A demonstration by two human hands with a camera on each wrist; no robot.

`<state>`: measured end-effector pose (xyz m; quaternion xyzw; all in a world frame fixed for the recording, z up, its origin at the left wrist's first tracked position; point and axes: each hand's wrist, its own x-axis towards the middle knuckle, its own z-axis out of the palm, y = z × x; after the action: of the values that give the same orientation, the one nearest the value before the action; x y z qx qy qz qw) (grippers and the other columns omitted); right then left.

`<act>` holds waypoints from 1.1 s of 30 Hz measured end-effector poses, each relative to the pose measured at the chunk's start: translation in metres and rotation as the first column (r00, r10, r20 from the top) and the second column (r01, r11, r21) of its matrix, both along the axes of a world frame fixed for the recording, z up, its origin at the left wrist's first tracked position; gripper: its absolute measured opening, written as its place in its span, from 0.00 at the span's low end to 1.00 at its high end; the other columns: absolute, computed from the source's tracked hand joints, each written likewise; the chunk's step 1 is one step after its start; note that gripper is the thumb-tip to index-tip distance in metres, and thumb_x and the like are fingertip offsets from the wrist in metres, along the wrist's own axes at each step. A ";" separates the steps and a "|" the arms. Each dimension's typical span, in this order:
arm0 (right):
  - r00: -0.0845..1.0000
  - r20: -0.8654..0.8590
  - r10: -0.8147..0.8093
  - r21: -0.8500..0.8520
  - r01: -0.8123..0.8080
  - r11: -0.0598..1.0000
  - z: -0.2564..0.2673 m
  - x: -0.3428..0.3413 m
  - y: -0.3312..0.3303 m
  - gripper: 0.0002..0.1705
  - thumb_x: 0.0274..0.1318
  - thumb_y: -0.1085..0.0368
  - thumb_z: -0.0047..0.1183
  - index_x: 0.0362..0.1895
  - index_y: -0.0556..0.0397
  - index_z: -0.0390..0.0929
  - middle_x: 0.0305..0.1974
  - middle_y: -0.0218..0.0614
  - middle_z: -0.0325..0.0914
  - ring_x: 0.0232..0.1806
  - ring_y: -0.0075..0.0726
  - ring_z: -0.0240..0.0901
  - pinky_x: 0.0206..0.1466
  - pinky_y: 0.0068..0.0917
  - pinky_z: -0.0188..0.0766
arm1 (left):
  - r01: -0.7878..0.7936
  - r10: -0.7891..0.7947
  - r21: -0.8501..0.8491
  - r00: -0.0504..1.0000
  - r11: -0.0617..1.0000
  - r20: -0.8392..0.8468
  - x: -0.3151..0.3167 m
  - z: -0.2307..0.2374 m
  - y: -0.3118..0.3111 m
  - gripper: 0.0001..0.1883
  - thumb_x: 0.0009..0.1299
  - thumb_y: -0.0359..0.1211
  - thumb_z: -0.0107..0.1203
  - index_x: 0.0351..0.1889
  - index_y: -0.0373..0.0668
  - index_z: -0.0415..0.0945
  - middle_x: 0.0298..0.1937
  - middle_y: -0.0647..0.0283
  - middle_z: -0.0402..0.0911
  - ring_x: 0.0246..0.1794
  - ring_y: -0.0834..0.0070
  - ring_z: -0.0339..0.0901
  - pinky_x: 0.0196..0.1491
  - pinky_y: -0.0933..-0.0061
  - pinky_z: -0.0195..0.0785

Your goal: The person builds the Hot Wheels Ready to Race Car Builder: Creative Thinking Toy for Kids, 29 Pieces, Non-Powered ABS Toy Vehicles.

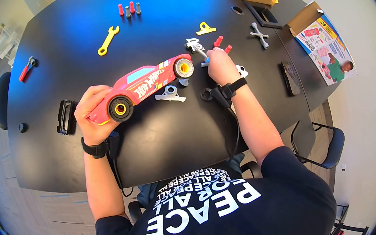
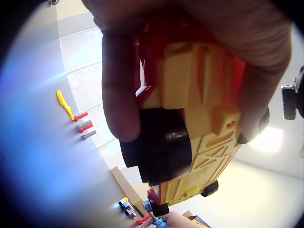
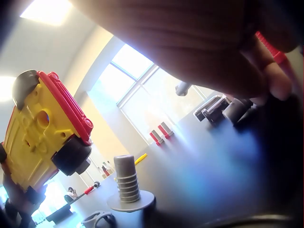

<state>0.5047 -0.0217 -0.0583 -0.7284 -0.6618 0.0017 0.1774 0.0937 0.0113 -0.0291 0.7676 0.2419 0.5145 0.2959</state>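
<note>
My left hand (image 1: pixel 93 112) grips a red toy car (image 1: pixel 139 87) by one end, above the table. The left wrist view shows fingers and thumb round its yellow underside (image 2: pixel 202 156) and a black wheel (image 2: pixel 164 145). My right hand (image 1: pixel 222 67) pinches a grey-shafted tool with a blue part (image 1: pixel 207 60), whose grey tip (image 3: pixel 182 89) shows in the right wrist view; the fingers hide the rest. Close to that hand lie red pegs (image 1: pixel 219 41) and a silver-grey engine-like piece (image 1: pixel 194 45). Between the hands are a grey ribbed peg on a disc (image 3: pixel 127 183) and a grey bracket (image 1: pixel 170 94).
Farther back are a yellow wrench (image 1: pixel 108 41), several upright pegs (image 1: pixel 127 11) and a yellow bracket (image 1: pixel 205 28). A red-handled ratchet (image 1: pixel 27 69) and black frame (image 1: pixel 64 117) lie left. A grey cross wrench (image 1: pixel 259 36), black piece (image 1: pixel 290 78) and open box (image 1: pixel 322 42) are right.
</note>
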 end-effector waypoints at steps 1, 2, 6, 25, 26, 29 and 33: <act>0.999 -0.036 0.010 -0.024 -0.011 1.000 0.005 -0.002 -0.005 0.09 0.59 0.79 0.58 0.44 0.62 0.84 0.44 0.58 0.83 0.50 0.70 0.80 0.57 0.55 0.78 | 0.005 -0.005 -0.001 1.000 1.000 -0.002 0.000 0.000 -0.001 0.31 0.53 0.36 0.85 0.52 0.32 0.88 0.49 0.54 0.89 0.48 0.64 0.87 0.54 0.65 0.78; 0.999 -0.037 0.006 -0.023 -0.007 1.000 0.011 -0.006 -0.009 0.09 0.59 0.79 0.58 0.44 0.62 0.84 0.44 0.58 0.83 0.50 0.70 0.80 0.57 0.55 0.78 | -0.001 0.002 0.020 1.000 1.000 -0.012 0.000 0.001 0.000 0.31 0.53 0.36 0.85 0.52 0.32 0.88 0.49 0.54 0.89 0.47 0.64 0.87 0.54 0.65 0.78; 0.880 -0.474 0.031 0.117 0.028 0.993 0.059 -0.033 -0.037 0.04 0.66 0.70 0.65 0.43 0.55 0.86 0.43 0.43 0.87 0.40 0.44 0.86 0.44 0.41 0.82 | -0.021 0.023 0.046 0.999 0.999 -0.036 0.000 0.002 0.000 0.31 0.53 0.37 0.85 0.52 0.32 0.89 0.49 0.54 0.89 0.47 0.64 0.87 0.53 0.65 0.78; 0.897 -0.286 0.336 0.285 -0.255 0.924 0.077 -0.069 -0.056 0.29 0.54 0.50 0.80 0.53 0.48 0.80 0.36 0.40 0.86 0.39 0.54 0.84 0.41 0.44 0.79 | -0.016 0.049 0.252 0.991 0.968 -0.126 0.018 0.013 -0.013 0.28 0.53 0.34 0.83 0.52 0.34 0.88 0.49 0.53 0.88 0.45 0.59 0.87 0.50 0.63 0.80; 0.894 -0.336 0.296 0.271 -0.209 0.940 0.082 -0.071 -0.059 0.34 0.54 0.51 0.81 0.58 0.48 0.77 0.36 0.41 0.84 0.37 0.54 0.83 0.42 0.43 0.80 | -0.020 0.052 0.252 0.991 0.967 -0.124 0.019 0.013 -0.014 0.28 0.53 0.34 0.83 0.52 0.34 0.88 0.49 0.53 0.88 0.45 0.59 0.87 0.50 0.63 0.80; 0.819 -0.547 0.171 0.214 -0.061 0.975 0.086 -0.068 -0.067 0.33 0.56 0.55 0.80 0.58 0.50 0.76 0.38 0.42 0.82 0.36 0.52 0.82 0.42 0.40 0.79 | -0.048 0.076 0.232 0.991 0.972 -0.111 0.019 0.014 -0.015 0.27 0.53 0.33 0.82 0.52 0.34 0.88 0.49 0.54 0.88 0.45 0.59 0.87 0.50 0.63 0.80; 0.894 -0.355 0.272 0.255 -0.188 0.949 0.088 -0.049 -0.078 0.26 0.67 0.65 0.69 0.66 0.55 0.79 0.38 0.42 0.82 0.39 0.55 0.82 0.48 0.41 0.78 | -0.138 0.191 0.300 0.969 0.944 -0.157 0.015 0.012 -0.013 0.27 0.54 0.34 0.81 0.52 0.33 0.88 0.49 0.53 0.87 0.47 0.57 0.86 0.51 0.61 0.80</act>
<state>0.4558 -0.1002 0.0293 -0.6064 -0.6921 0.0946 0.3798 0.1089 -0.0018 -0.0171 0.8235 0.2545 0.4942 0.1136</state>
